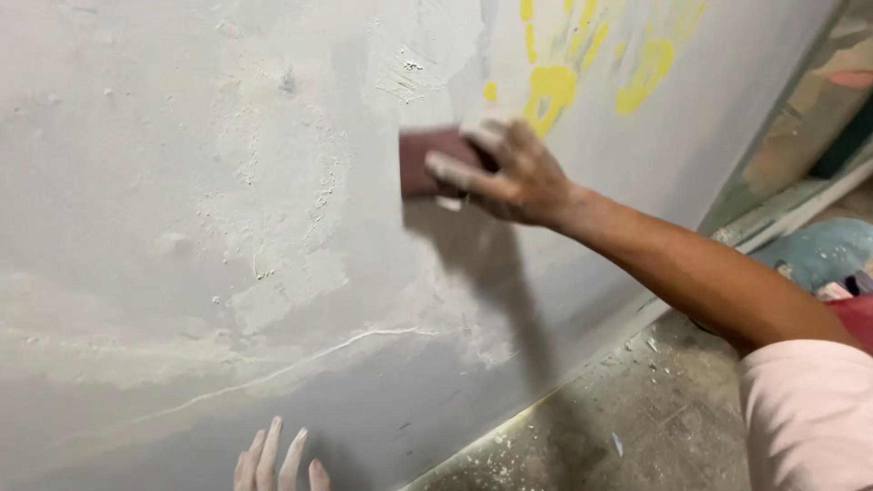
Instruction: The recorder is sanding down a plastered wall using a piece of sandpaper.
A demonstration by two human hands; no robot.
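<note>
Pink sleeve is seen nearest; block is gripped by right hand on half-sanded wall; left hand is spread flat; rough patches are left.

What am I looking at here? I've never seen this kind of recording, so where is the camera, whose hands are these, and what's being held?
There is no machine here. One camera sits on a person's head and looks down and forward, so both hands are that person's own. The right hand, on an arm in a pink sleeve, presses a dark red sanding block flat against a grey wall. The left hand shows only its fingertips at the bottom edge, resting on the wall and holding nothing. The wall has rough white filler patches and yellow paint marks near the top. Below is a dusty concrete floor with white flakes.
</note>
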